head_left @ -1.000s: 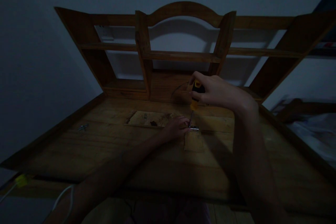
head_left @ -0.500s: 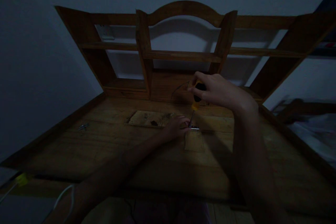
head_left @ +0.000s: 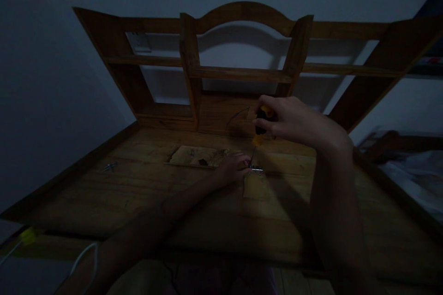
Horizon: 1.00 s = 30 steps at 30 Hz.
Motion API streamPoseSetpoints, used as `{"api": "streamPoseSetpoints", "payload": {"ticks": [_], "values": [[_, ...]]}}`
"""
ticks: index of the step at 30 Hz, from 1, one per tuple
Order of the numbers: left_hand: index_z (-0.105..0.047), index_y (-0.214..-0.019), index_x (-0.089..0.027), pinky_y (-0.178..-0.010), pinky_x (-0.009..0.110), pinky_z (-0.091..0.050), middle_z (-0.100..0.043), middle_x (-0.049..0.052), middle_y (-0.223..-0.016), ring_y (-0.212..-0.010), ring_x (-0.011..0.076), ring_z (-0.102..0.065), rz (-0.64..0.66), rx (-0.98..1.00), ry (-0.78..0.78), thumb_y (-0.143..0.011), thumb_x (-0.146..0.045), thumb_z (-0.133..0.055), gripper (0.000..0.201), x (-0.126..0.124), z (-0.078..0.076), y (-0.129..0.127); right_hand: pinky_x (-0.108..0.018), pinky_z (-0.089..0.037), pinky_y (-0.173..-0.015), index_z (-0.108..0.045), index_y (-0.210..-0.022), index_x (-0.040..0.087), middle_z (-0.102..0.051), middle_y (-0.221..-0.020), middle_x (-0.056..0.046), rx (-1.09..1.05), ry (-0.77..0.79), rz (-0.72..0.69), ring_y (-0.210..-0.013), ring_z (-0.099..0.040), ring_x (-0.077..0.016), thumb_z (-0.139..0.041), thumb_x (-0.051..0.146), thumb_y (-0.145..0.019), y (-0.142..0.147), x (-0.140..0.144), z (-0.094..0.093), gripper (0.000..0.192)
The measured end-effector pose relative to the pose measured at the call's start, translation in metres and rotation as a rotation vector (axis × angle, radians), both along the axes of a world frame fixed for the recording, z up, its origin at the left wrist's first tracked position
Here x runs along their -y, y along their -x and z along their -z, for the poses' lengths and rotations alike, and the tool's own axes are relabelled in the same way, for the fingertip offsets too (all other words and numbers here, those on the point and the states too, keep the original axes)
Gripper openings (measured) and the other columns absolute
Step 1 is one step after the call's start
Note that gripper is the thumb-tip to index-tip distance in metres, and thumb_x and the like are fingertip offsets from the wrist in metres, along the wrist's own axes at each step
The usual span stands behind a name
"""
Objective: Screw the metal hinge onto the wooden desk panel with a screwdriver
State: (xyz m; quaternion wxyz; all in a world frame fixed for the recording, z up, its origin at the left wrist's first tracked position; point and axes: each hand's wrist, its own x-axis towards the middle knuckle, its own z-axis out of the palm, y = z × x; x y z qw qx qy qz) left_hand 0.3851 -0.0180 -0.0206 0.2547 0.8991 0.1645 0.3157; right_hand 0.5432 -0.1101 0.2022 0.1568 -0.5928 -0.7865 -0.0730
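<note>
Dim wooden desk (head_left: 138, 193) – right hand (head_left: 294, 122) gripping yellow-black screwdriver (head_left: 259, 131) upright, left hand (head_left: 233, 168) pinching metal bracket (head_left: 256, 170).

My right hand (head_left: 294, 122) has shifted a little to the right on the yellow and black screwdriver handle (head_left: 261, 124), and its fingers now sit differently around the top; the wrist moved right too.

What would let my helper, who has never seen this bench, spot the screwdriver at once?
Start at the wooden desk with the arched shelf unit at its back. In front of the arch, the right hand grips the screwdriver upright, tip down beside the left hand. Its yellow and black handle is the only bright thing there.
</note>
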Motion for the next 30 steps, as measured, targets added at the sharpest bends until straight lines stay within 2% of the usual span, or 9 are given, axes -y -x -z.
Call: {"api": "streamPoseSetpoints", "payload": {"ticks": [6, 8, 11, 15, 20, 30], "values": [[-0.06, -0.096, -0.018, -0.076, 0.026, -0.046, -0.064, 0.001, -0.09, -0.084, 0.0157, -0.061, -0.001, 0.002, -0.006, -0.085, -0.021, -0.067, 0.013, 0.002, -0.001, 0.0, -0.032, -0.04, -0.067, -0.064, -0.096, 0.018, -0.068, -0.085, -0.009, 0.073, -0.107, 0.124, -0.082, -0.062, -0.0256, -0.053, 0.052, -0.088, 0.0, -0.005, 0.005, 0.036], [-0.06, -0.096, -0.018, -0.077, 0.027, -0.046, -0.064, 0.001, -0.09, -0.085, 0.0163, -0.061, -0.003, -0.006, -0.004, -0.085, -0.022, -0.067, 0.013, 0.003, -0.003, 0.001, -0.032, -0.04, -0.067, -0.065, -0.095, 0.018, -0.068, -0.084, -0.009, 0.067, -0.1, 0.113, -0.081, -0.063, -0.0252, -0.054, 0.051, -0.088, 0.001, -0.005, 0.003, 0.035], [-0.059, -0.094, -0.018, -0.078, 0.029, -0.047, -0.064, 0.002, -0.09, -0.087, 0.0177, -0.061, 0.0, -0.001, -0.011, -0.085, -0.022, -0.067, 0.013, 0.004, -0.006, 0.001, -0.031, -0.041, -0.069, -0.066, -0.102, 0.02, -0.07, -0.091, -0.007, 0.016, -0.053, 0.033, -0.082, -0.063, -0.0233, -0.056, 0.039, -0.086, 0.001, -0.002, -0.002, 0.027], [-0.059, -0.093, -0.018, -0.076, 0.029, -0.046, -0.063, 0.003, -0.088, -0.085, 0.0182, -0.06, -0.006, -0.005, -0.021, -0.085, -0.024, -0.067, 0.013, 0.004, -0.007, 0.0, -0.029, -0.042, -0.067, -0.064, -0.111, 0.022, -0.071, -0.094, -0.003, -0.043, 0.01, -0.045, -0.081, -0.063, -0.021, -0.057, 0.029, -0.082, -0.002, 0.005, -0.009, 0.031], [-0.059, -0.092, -0.018, -0.077, 0.03, -0.046, -0.062, 0.003, -0.089, -0.087, 0.0181, -0.059, -0.007, -0.002, -0.016, -0.085, -0.024, -0.067, 0.012, 0.004, -0.007, 0.0, -0.028, -0.041, -0.066, -0.066, -0.109, 0.024, -0.07, -0.088, -0.002, -0.079, 0.028, -0.059, -0.076, -0.062, -0.0196, -0.056, 0.033, -0.084, -0.006, 0.007, -0.011, 0.028], [-0.057, -0.091, -0.018, -0.076, 0.027, -0.045, -0.06, 0.002, -0.09, -0.085, 0.0164, -0.058, 0.008, 0.006, -0.024, -0.085, -0.021, -0.065, 0.01, 0.003, -0.006, 0.0, -0.029, -0.036, -0.06, -0.066, -0.094, 0.019, -0.068, -0.082, -0.006, -0.005, -0.065, 0.052, -0.074, -0.061, -0.0208, -0.057, 0.048, -0.086, -0.007, -0.001, -0.005, 0.03]]}}
